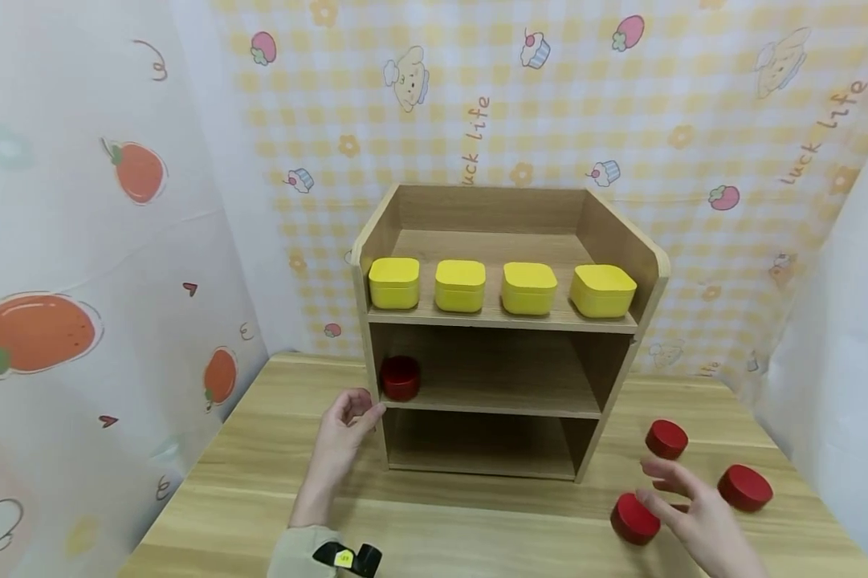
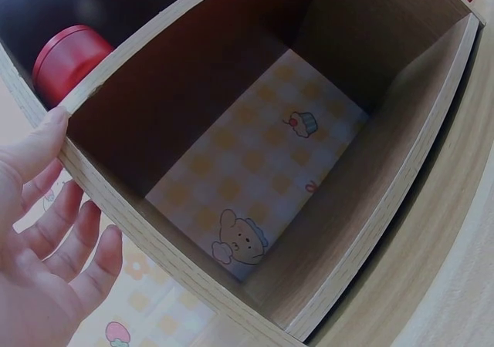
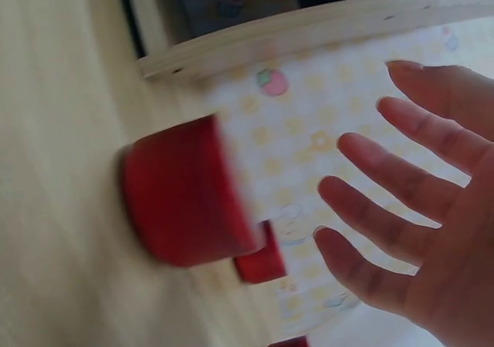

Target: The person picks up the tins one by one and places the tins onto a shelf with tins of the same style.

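Observation:
A small wooden shelf (image 1: 484,413) stands on the table. My left hand (image 1: 345,429) is at its left side panel, the thumb tip touching the front edge near the middle board, the other fingers loosely bent along the outside. Just above that thumb, a round red box (image 1: 401,379) sits at the left end of the middle shelf. My right hand (image 1: 697,514) hovers over the table at the right with fingers spread, holding nothing. Nearest to it is a round red box (image 1: 635,518); two more, one behind (image 1: 666,439) and one to the right (image 1: 745,488), lie around it.
Several yellow lidded boxes, among them the leftmost box (image 1: 394,283) and the rightmost box (image 1: 603,291), line the front of the top shelf. The light wood table (image 1: 260,474) reaches a patterned cloth (image 1: 477,96) behind and white cloth at both sides.

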A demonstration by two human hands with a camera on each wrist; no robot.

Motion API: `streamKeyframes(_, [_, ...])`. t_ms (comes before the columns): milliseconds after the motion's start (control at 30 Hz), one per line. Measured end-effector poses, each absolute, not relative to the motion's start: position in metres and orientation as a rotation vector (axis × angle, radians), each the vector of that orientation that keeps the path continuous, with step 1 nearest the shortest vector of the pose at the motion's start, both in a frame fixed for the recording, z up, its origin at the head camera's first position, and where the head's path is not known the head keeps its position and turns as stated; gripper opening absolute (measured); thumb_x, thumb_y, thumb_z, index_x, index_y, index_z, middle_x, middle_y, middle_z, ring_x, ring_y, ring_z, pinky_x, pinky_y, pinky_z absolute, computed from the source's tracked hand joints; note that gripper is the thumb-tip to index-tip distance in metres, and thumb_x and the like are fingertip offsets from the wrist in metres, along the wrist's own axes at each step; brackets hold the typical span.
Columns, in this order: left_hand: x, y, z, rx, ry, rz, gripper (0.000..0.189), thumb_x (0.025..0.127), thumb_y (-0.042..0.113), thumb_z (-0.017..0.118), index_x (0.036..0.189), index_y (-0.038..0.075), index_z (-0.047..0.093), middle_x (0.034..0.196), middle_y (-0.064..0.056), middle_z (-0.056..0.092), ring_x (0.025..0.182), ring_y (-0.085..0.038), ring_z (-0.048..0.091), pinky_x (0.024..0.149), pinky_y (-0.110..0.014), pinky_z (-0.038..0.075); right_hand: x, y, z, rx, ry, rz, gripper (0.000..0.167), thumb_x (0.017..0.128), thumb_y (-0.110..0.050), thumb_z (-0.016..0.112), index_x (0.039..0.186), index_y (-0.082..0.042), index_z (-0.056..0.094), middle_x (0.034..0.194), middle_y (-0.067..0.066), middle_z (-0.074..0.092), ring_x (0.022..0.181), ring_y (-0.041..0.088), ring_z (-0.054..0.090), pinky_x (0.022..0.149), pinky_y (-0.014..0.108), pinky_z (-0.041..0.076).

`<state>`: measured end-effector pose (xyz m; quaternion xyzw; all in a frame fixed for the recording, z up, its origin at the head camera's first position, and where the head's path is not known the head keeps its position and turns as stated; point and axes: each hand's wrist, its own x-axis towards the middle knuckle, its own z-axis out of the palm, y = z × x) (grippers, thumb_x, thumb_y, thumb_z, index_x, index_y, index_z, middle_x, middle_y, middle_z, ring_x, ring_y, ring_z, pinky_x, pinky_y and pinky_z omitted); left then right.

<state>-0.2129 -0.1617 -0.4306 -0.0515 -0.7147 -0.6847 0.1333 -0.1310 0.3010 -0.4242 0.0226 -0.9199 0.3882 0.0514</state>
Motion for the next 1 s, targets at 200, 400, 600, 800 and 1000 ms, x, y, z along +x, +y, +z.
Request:
streamKeyframes(200, [-0.212,-0.158,-0.43,-0.159,-2.052,-1.991,0.024,0.091,0.008,0.07,0.107,-0.001,0.055,0.099,-0.008,0.055,0.089,-0.015,0.057,0.074,-0.029,0.051,-0.133,0.312,-0.442,0.098,-2.848,1.195,0.055,0.086,-0.017,0.076,0.131,0.006,0.052,0.126,0.026,0.057,0.107,0.041,0.058,0.074,0.025,0.052])
streamKeyframes(400, [-0.213,-0.158,-0.429,-0.166,-2.057,-2.001,0.025,0.092,0.009,0.07,0.108,-0.002,0.054,0.099,-0.008,0.055,0.089,-0.015,0.057,0.073,-0.028,0.052,-0.133,0.324,-0.453,0.026,-2.939,1.31,0.067,0.087,-0.021,0.076,0.138,0.007,0.043,0.131,0.028,0.052,0.111,0.04,0.057,0.077,0.027,0.05])
streamKeyframes(600, [-0.21,-0.159,-0.43,-0.143,-2.075,-1.981,0.024,0.091,0.007,0.07,0.107,-0.002,0.054,0.098,-0.008,0.055,0.087,-0.014,0.057,0.073,-0.03,0.052,-0.135,0.331,-0.463,0.049,-3.013,1.425,0.071,0.087,-0.022,0.075,0.139,0.011,0.039,0.129,0.031,0.052,0.109,0.04,0.058,0.082,0.034,0.052])
streamKeyframes(800, [-0.21,-0.16,-0.43,-0.156,-2.076,-1.977,0.025,0.091,0.008,0.07,0.107,-0.002,0.055,0.099,-0.008,0.055,0.088,-0.014,0.058,0.073,-0.03,0.052,-0.138,0.33,-0.467,0.057,-3.075,1.389,0.07,0.087,-0.022,0.075,0.138,0.011,0.04,0.122,0.028,0.056,0.104,0.036,0.059,0.087,0.05,0.05])
streamKeyframes(1000, [-0.213,-0.16,-0.429,-0.152,-2.068,-1.992,0.025,0.091,0.008,0.07,0.108,-0.002,0.055,0.099,-0.008,0.056,0.089,-0.014,0.058,0.074,-0.03,0.053,-0.137,0.325,-0.467,0.058,-3.068,1.318,0.069,0.085,-0.021,0.077,0.137,0.009,0.043,0.121,0.023,0.058,0.103,0.031,0.059,0.084,0.042,0.048])
